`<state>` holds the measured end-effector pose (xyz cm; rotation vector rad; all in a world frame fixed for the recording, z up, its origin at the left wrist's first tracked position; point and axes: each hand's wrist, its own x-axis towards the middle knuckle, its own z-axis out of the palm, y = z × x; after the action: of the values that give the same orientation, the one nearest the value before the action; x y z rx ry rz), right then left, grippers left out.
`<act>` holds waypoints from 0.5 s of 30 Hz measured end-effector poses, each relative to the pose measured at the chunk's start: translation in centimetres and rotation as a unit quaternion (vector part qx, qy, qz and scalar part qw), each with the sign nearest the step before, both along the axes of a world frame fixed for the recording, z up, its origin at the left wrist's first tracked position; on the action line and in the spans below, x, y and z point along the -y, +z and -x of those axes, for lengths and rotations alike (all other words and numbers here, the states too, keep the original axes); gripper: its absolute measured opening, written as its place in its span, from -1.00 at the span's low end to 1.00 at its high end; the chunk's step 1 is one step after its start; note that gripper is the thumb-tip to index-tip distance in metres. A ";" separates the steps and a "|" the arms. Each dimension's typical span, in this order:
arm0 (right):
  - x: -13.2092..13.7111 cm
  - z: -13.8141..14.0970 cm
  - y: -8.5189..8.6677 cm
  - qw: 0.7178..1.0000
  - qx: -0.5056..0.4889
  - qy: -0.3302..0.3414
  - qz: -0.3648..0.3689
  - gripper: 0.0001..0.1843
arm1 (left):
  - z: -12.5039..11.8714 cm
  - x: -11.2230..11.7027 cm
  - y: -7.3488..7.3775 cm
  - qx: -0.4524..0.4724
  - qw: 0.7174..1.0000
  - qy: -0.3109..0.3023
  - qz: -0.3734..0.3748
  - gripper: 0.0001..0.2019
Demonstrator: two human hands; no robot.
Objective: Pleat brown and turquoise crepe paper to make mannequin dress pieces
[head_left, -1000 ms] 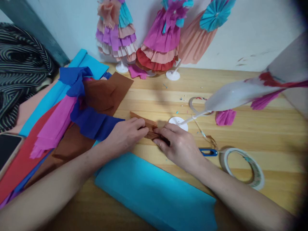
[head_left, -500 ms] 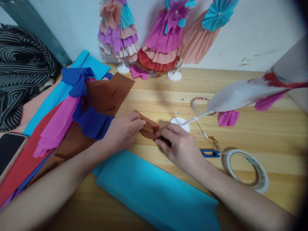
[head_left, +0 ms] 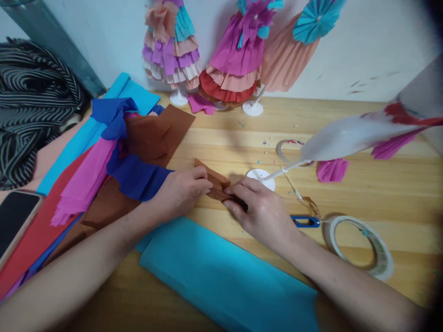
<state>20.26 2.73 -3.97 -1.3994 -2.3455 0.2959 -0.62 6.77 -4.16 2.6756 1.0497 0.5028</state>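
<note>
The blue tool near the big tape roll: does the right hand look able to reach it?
Probably yes: the blue tool lies close to the right hand, with nothing seen on top, though that hand may first need to release the pleated brown paper.

- Small brown pleated paper strip (head_left: 218,186): matt, finely ridged.
- Broad turquoise folded paper sheet (head_left: 228,272): matt, mostly smooth.
- Pale yellow-brown wooden tabletop (head_left: 214,138): smooth, grained, faintly shiny.
- Slender white plastic-looking dress form (head_left: 332,138): smooth, softly glossy.
- Rumpled black-and-white striped cloth (head_left: 34,101): matt, creased.
- Flat black-faced phone (head_left: 18,217): smooth, glass-like.
- Blue elongated plastic-looking tool (head_left: 315,222): smooth.
- Royal-blue crinkled paper strip (head_left: 136,179): matt, wavy.
</note>
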 end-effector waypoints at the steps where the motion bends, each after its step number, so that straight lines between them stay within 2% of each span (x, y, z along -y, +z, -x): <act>1: 0.0 0.0 0.0 1.000 0.002 0.002 -0.003 -0.87 | -0.1 0.1 0.1 -0.011 1.000 0.001 -0.002 -0.74; 5: 0.0 0.0 0.0 1.000 0.014 0.020 -0.018 -0.86 | -0.2 0.3 0.6 -0.051 0.999 -0.017 -0.005 -0.69; 7: 0.0 0.0 0.0 0.999 0.018 0.034 -0.025 -0.85 | -0.1 0.3 0.7 -0.031 0.999 -0.018 0.005 -0.70; 11: 0.0 -0.2 -0.1 0.999 0.003 0.032 -0.021 -0.86 | 0.2 0.0 0.2 0.052 0.998 0.026 0.011 -0.76; 15: -0.1 -0.1 0.0 1.000 -0.001 0.016 0.006 -0.84 | 0.3 -0.4 0.1 0.045 0.998 0.052 0.007 -0.83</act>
<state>20.38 2.79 -3.93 -1.3672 -2.3702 0.3212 -0.88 7.15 -4.05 2.5712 1.1651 0.6276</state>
